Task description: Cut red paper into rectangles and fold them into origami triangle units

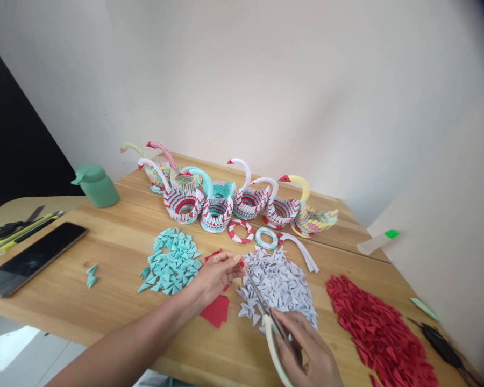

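My left hand (pixel 221 270) is closed in a pinch on a small red paper piece (pixel 242 264). My right hand (pixel 306 349) grips scissors (pixel 271 328) with white handles, their blade tips close to the red piece. I cannot tell whether the blades touch it. Flat red paper (pixel 216 312) lies on the table beneath my left wrist. Between and behind my hands spreads a heap of pale grey-lilac folded triangles (pixel 280 282). To the left of my left hand is a heap of turquoise folded triangles (pixel 173 260).
Several folded-paper swans (pixel 184 204) stand along the back, with a red-and-white ring (pixel 241 231), a turquoise-and-white ring (pixel 267 238) and a white neck piece (pixel 302 250) before them. Red triangles (pixel 379 328) lie right, a phone (pixel 34 258) and green container (pixel 97 186) left.
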Action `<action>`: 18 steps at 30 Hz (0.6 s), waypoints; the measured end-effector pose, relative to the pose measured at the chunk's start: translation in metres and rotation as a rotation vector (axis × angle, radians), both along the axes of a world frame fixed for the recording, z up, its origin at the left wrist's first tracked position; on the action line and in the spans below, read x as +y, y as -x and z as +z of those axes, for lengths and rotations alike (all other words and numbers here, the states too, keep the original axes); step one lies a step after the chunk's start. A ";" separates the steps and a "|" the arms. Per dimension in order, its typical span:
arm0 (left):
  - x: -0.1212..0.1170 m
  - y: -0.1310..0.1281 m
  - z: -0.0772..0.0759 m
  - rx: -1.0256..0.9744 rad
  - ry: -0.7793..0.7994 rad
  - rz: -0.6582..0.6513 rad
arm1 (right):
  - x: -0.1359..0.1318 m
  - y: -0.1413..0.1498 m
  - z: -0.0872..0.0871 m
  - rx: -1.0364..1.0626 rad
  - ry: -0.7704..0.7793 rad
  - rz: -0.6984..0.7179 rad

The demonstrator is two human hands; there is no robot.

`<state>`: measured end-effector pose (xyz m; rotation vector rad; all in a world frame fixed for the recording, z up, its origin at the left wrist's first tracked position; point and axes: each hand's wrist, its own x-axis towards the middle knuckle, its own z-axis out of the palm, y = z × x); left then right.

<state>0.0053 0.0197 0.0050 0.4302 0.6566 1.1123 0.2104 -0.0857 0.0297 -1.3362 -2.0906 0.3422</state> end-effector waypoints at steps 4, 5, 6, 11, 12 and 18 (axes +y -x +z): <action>0.000 0.000 -0.001 -0.024 0.036 -0.033 | -0.001 -0.002 0.004 0.067 0.035 -0.010; 0.000 0.000 -0.002 -0.024 0.036 -0.039 | -0.001 0.000 0.004 0.090 0.045 -0.012; 0.000 0.000 -0.003 -0.024 0.031 -0.049 | -0.001 0.001 0.002 0.116 0.056 -0.017; -0.002 0.000 -0.005 -0.021 0.004 -0.089 | -0.001 0.006 -0.008 0.217 0.086 -0.069; -0.002 0.000 -0.005 -0.019 0.003 -0.095 | -0.001 0.006 -0.010 0.221 0.092 -0.072; -0.006 -0.004 -0.006 0.064 -0.077 -0.104 | 0.001 0.004 -0.012 0.175 0.102 -0.054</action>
